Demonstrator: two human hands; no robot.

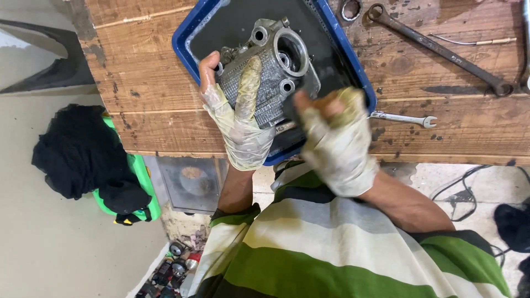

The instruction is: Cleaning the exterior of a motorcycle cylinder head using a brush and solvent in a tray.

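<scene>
The blue tray is mostly filled by the metal engine part and both gloved hands. Bare table lies open to the tray's left. To its right, a long rusty wrench and a small spanner block the way.

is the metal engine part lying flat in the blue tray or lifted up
Lifted and tilted: the left hand grips the metal engine part over the blue tray, finned side facing the camera.

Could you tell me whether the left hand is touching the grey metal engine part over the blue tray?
Touching. The head view shows the gloved left hand gripping the engine part, fingers laid across its finned face, above the blue tray.
</scene>
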